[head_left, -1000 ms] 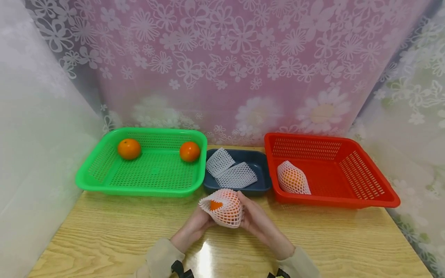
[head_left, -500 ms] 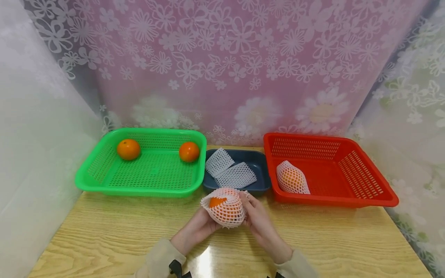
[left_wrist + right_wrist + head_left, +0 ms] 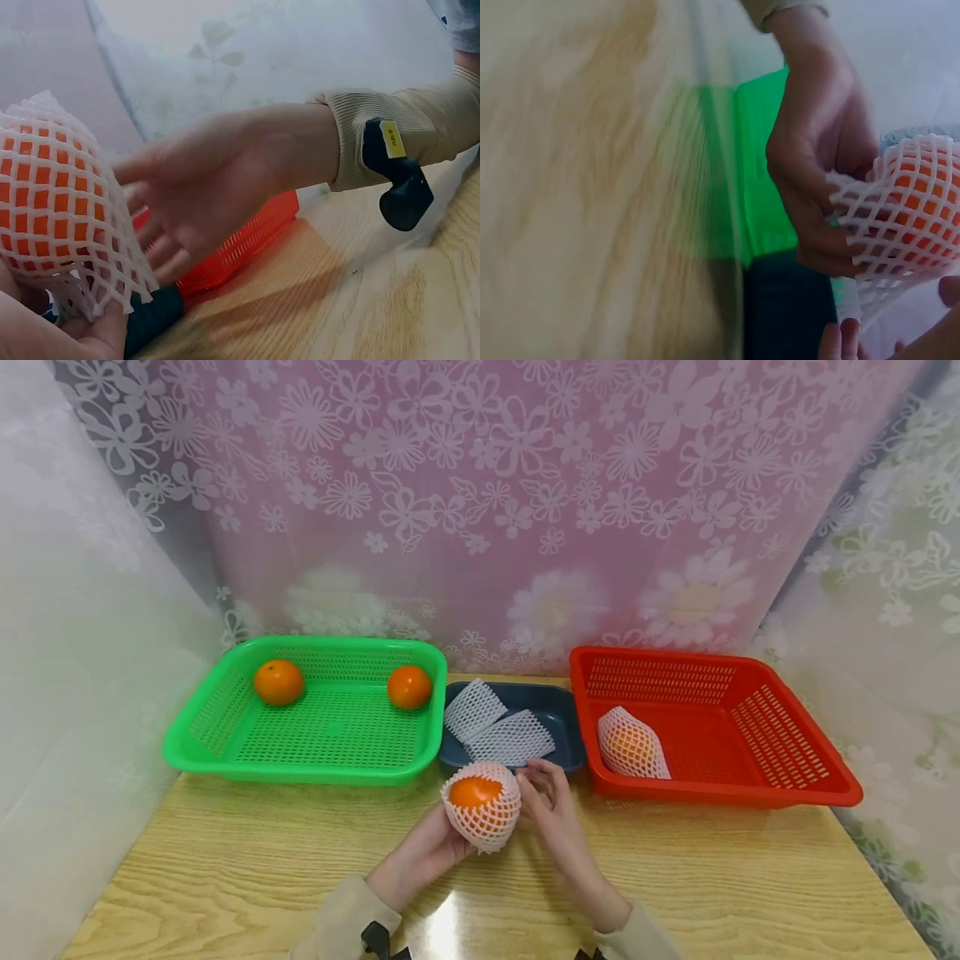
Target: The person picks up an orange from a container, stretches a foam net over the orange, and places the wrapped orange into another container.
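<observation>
An orange (image 3: pixel 474 792) sits inside a white foam net sleeve (image 3: pixel 491 822), its bare top showing through the sleeve's opening in the head view. My left hand (image 3: pixel 435 853) grips the sleeved orange from below, and the left wrist view has its thumb on the sleeve's ragged edge. Beside the sleeve on the right is my right hand (image 3: pixel 555 814), fingers loosely bent and holding nothing. In the left wrist view the right hand (image 3: pixel 206 184) stands just off the net with fingers spread. The left hand's fingers are partly hidden behind the net in the head view.
A green basket (image 3: pixel 330 775) on the left holds two bare oranges. A dark blue tray (image 3: pixel 566 727) in the middle carries flat foam net sleeves (image 3: pixel 510 739). Inside the red basket (image 3: pixel 735 793) at right lies another orange in a net (image 3: pixel 632 746).
My right hand has let go of the sleeve's right side and drawn slightly away. The sleeved orange has tilted, so more of its bare top shows. My left hand keeps its grip.
</observation>
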Demonstrator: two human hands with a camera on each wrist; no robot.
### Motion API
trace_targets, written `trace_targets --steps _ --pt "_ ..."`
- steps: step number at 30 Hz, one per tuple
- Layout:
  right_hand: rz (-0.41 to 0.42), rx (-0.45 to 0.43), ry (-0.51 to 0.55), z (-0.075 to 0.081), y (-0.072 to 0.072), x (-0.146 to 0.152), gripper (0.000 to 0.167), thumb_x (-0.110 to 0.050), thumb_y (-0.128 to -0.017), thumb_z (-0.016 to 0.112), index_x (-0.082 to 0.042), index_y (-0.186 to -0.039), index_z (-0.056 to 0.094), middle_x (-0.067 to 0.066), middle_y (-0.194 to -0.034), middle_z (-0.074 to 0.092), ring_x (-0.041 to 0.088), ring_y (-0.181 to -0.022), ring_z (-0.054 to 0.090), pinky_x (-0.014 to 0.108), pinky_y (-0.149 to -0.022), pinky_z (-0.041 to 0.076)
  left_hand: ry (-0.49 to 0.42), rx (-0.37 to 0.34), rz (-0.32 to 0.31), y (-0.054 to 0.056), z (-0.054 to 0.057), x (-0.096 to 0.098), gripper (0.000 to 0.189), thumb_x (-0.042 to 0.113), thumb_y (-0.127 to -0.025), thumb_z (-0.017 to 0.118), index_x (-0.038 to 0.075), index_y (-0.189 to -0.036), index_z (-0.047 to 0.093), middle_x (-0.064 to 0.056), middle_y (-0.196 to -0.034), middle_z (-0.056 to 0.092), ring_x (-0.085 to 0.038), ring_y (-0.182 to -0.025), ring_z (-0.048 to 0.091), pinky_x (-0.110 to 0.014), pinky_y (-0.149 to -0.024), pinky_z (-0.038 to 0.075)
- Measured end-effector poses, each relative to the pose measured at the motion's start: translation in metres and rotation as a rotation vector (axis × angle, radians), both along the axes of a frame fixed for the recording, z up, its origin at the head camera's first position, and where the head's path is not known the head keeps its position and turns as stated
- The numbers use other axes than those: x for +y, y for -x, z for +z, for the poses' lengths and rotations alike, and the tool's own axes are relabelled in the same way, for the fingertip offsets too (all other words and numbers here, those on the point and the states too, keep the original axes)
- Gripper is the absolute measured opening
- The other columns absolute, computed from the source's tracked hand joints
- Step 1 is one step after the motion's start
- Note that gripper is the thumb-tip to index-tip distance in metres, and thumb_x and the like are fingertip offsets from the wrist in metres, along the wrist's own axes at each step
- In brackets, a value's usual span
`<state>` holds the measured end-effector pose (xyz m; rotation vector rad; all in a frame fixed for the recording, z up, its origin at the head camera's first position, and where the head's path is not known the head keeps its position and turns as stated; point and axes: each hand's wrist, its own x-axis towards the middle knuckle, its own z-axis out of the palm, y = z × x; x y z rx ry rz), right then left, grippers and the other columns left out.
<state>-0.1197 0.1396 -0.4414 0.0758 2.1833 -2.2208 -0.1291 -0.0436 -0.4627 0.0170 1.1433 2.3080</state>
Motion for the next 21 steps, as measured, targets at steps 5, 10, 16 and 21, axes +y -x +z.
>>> trace_targets --steps 5,10,16,21 --pt "0.099 0.363 -0.275 0.005 -0.001 0.001 0.054 -0.018 -0.096 0.071 -0.015 -0.145 0.049 0.006 -0.147 0.051 0.025 -0.134 0.046 0.041 -0.111 0.041 -0.016 -0.006 -0.008 0.0 0.001 -0.001 0.049 0.027 -0.112 0.036 0.004 -0.155 0.033 0.0 -0.116 0.065 -0.01 -0.101 0.064 -0.024 -0.088 0.055" --pt "0.231 0.54 -0.443 0.006 -0.006 -0.003 0.09 -0.021 -0.078 0.089 -0.024 -0.153 0.04 -0.004 -0.155 0.045 0.021 -0.144 0.039 0.053 -0.117 0.033 0.075 0.033 0.015 -0.001 0.003 0.003 0.046 0.021 -0.111 0.037 -0.003 -0.149 0.038 0.001 -0.102 0.065 -0.007 -0.083 0.061 -0.019 -0.072 0.054" --pt "0.206 0.417 -0.287 0.006 -0.009 -0.004 0.076 -0.015 -0.087 0.079 -0.025 -0.151 0.039 0.0 -0.15 0.045 0.024 -0.132 0.047 0.038 -0.108 0.045 0.16 0.091 0.05 -0.002 0.012 0.006 0.055 0.036 -0.11 0.039 -0.004 -0.148 0.041 0.001 -0.104 0.067 -0.006 -0.085 0.064 -0.02 -0.074 0.055" --pt "0.127 0.307 -0.213 0.009 -0.009 -0.001 0.063 -0.02 -0.093 0.07 -0.024 -0.148 0.039 0.001 -0.143 0.047 0.024 -0.126 0.048 0.036 -0.103 0.048 0.38 0.322 0.056 -0.006 0.027 0.009 0.068 0.053 -0.109 0.025 0.004 -0.154 0.039 -0.015 -0.137 0.059 -0.02 -0.118 0.061 -0.035 -0.098 0.051"
